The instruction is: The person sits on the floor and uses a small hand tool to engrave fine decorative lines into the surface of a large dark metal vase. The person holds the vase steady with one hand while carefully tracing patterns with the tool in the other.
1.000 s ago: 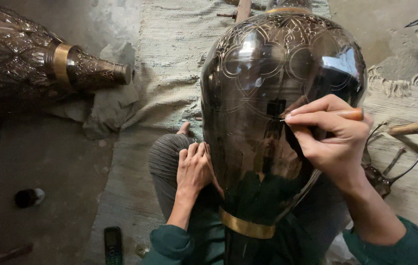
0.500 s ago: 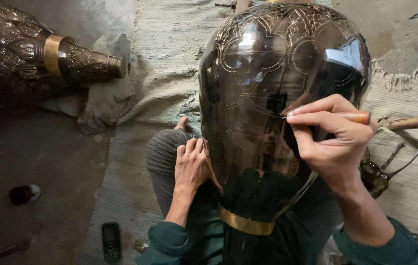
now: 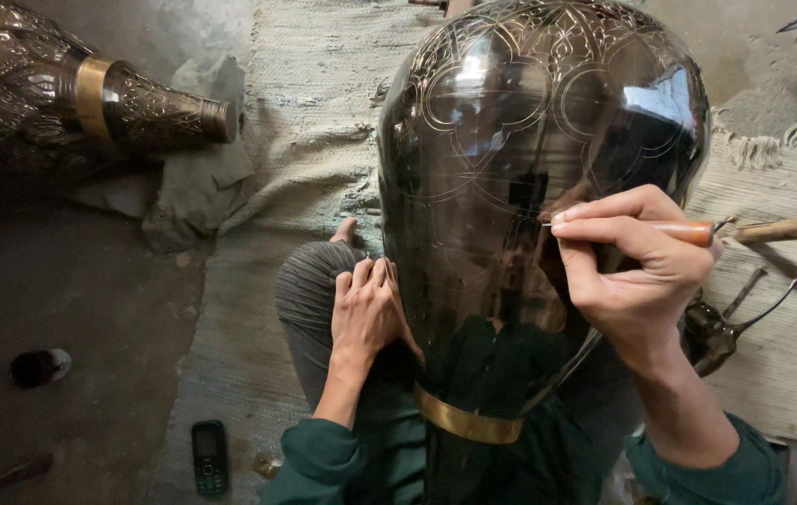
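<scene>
Two hands busy: my right hand [image 3: 637, 271] pinches the engraving tool [image 3: 688, 231], tip on the dark vase [image 3: 511, 140]; left hand [image 3: 366, 313] flat, fingers extended against its side.

A small mobile phone [image 3: 210, 456] lies on the floor at the lower left, just left of the person's green sleeve. It is a dark upright bar with a keypad below and a small rectangular screen above; the screen is dark and shows nothing. No packages, labels or signs can be made out elsewhere in the view
</scene>
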